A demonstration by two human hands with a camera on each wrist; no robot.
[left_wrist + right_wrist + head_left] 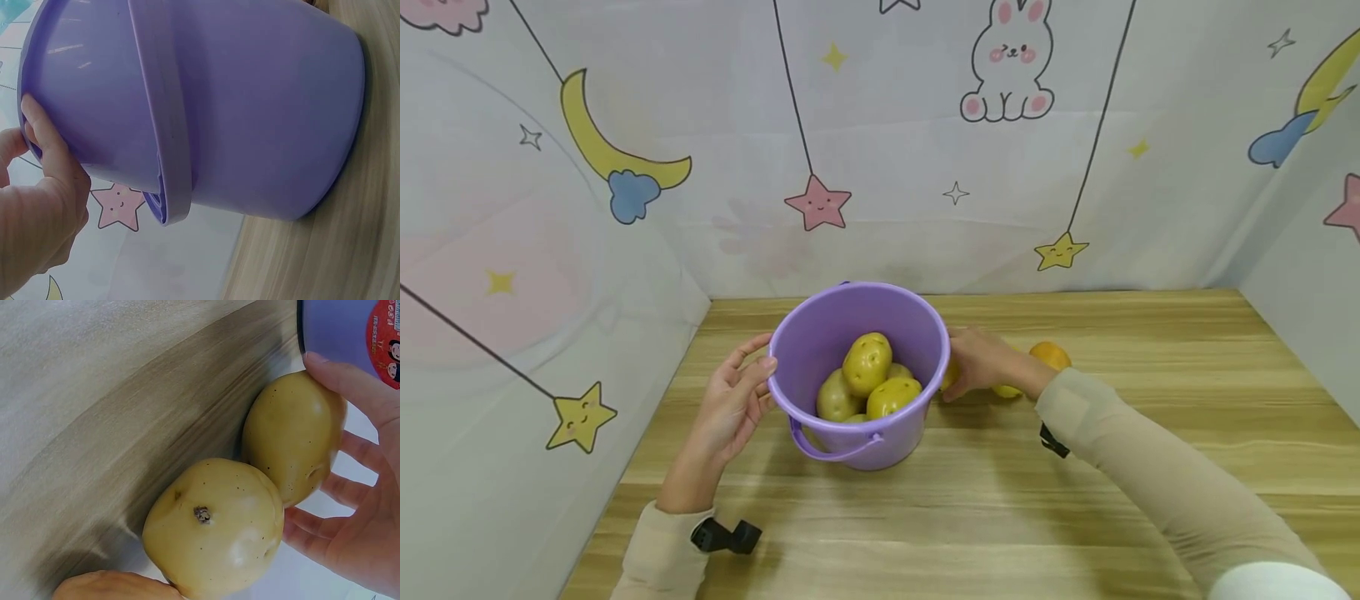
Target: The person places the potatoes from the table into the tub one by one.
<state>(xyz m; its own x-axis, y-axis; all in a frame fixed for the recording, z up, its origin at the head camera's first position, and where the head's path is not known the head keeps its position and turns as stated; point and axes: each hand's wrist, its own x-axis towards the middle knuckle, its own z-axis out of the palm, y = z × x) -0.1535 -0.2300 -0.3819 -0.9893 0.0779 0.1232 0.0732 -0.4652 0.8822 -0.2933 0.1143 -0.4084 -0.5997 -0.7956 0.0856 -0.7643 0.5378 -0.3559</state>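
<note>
A purple bucket (857,442) stands on the wooden table, its handle hanging down on the near side. Several yellow potatoes (867,364) lie inside it. On the left, my left hand (733,408) holds the bucket's rim between thumb and fingers. To the right of the bucket, my right hand (369,487) is around a potato (294,434), thumb on one side and fingers behind. A second potato (215,528) touches that one. Beyond my right wrist lies a rounded orange thing (1049,355), partly hidden by the arm.
A wood-grain table (1187,400) extends to the right and toward me. White cloth walls (895,150) printed with stars, moons and a rabbit close off the back and both sides. A red round label (386,344) sticks to the bucket's side.
</note>
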